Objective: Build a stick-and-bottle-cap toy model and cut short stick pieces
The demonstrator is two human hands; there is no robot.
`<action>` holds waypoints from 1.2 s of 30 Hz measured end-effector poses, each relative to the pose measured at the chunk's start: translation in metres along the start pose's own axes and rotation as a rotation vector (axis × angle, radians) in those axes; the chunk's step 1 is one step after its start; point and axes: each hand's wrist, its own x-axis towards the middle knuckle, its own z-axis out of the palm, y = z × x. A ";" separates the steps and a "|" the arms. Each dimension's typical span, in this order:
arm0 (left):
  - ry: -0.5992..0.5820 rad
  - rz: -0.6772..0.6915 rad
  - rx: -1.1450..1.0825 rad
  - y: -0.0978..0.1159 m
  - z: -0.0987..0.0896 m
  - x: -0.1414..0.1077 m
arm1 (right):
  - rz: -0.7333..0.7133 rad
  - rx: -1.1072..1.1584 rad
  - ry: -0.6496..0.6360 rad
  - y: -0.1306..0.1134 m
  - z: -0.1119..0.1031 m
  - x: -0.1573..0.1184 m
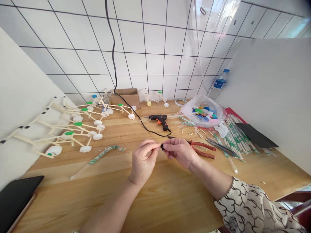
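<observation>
My left hand [143, 158] is closed in a pinch above the table's middle; whatever lies between its fingertips is mostly hidden. Facing it, my right hand [178, 151] grips a small black piece [162, 147] between thumb and fingers. The fingertips of both hands almost meet at this piece. Partly behind my right hand lie pliers with red handles [202, 149]. Beyond the hands rests a black glue gun [159, 120] with an orange trigger. At left stand several small bicycle models [81, 137] of pale sticks with white cap wheels, green cap seats and black-tipped handlebars.
A plastic bag of coloured bottle caps [206, 111] sits at back right, near wrapped sticks [239, 132], scissors [221, 146] and a black sheet [257, 134]. A cardboard box [127, 97] stands by the wall. A torn wrapper [103, 154] and dark tablet [19, 200] lie left.
</observation>
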 end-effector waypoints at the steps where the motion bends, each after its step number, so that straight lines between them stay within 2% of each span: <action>1: 0.004 0.004 0.004 0.000 0.000 0.000 | -0.001 -0.006 -0.004 0.000 0.000 0.000; 7: 0.027 0.038 0.050 -0.001 0.003 -0.003 | -0.018 -0.037 0.018 0.002 0.000 0.001; 10: 0.024 0.008 0.036 0.000 0.004 -0.003 | -0.033 -0.077 0.024 0.002 0.000 0.001; 17: -0.121 -0.216 -0.104 0.002 0.000 0.003 | -0.150 -0.327 0.071 0.001 -0.003 0.003; 21: -0.167 -0.354 -0.178 -0.001 0.000 0.005 | -0.198 -0.513 0.106 0.001 -0.003 0.002; 25: -0.185 -0.458 -0.244 -0.005 0.001 0.005 | -0.199 -0.555 0.099 0.000 -0.001 0.001; 30: -0.153 -0.460 -0.191 0.001 -0.001 0.007 | -0.217 -0.517 0.067 0.000 0.000 0.000; 36: -0.190 -0.446 -0.166 0.006 -0.001 0.008 | -0.260 -0.527 0.087 0.003 0.001 0.002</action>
